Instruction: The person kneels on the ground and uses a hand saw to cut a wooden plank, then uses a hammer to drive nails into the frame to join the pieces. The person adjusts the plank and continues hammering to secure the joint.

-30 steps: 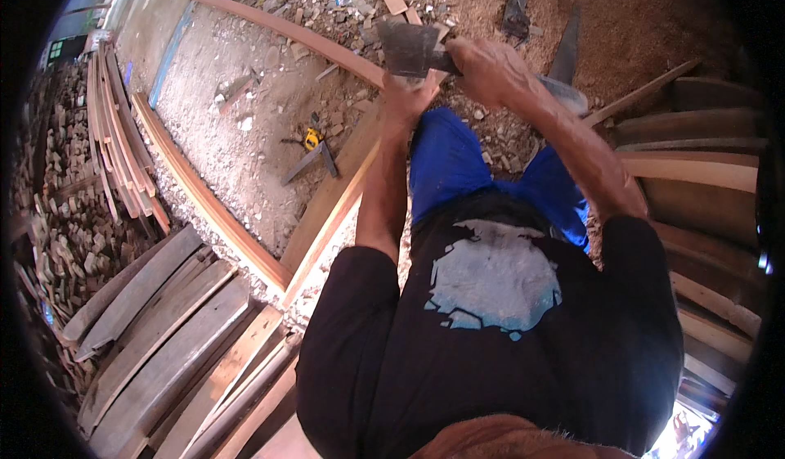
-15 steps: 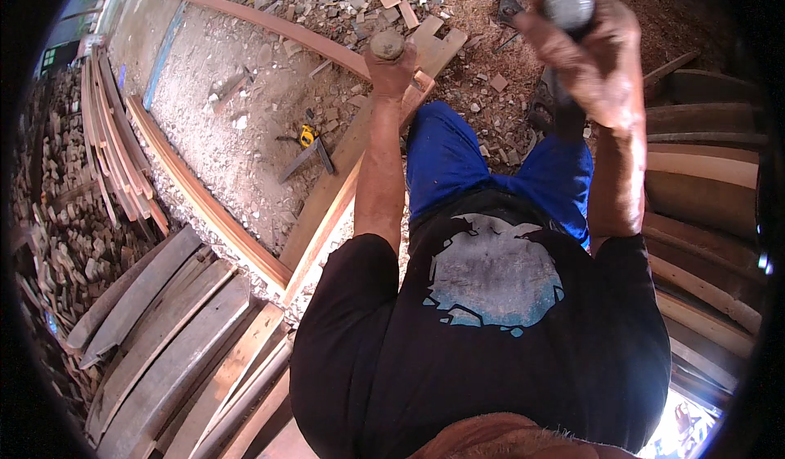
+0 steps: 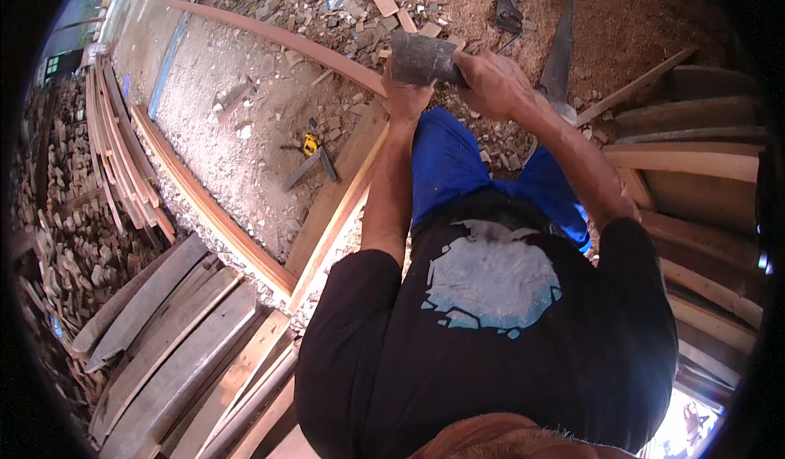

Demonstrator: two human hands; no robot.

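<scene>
My left hand (image 3: 406, 99) is closed on an upright chisel over the wooden workpiece. The mallet head hides the chisel's handle now, and its blade does not show. My right hand (image 3: 495, 87) grips the handle of a mallet (image 3: 423, 58), whose dark, thick head lies right over my left hand. Whether head and chisel touch cannot be made out. A long, curved reddish plank (image 3: 278, 38) runs from the far left up to my left hand. Below that hand, a pale board (image 3: 343, 213) extends toward the near left.
A yellow tape measure (image 3: 311, 144) and a try square (image 3: 304, 170) lie left of the board. A handsaw (image 3: 560, 54) rests at the far right. Curved planks (image 3: 184, 361) are stacked near left, more timber (image 3: 687, 160) at right. Wood scraps (image 3: 302, 1) litter the ground.
My right hand has brought the mallet down and left, from raised at the upper right to over my left hand. The chisel's round wooden end is now covered. My left hand stays nearly in place.
</scene>
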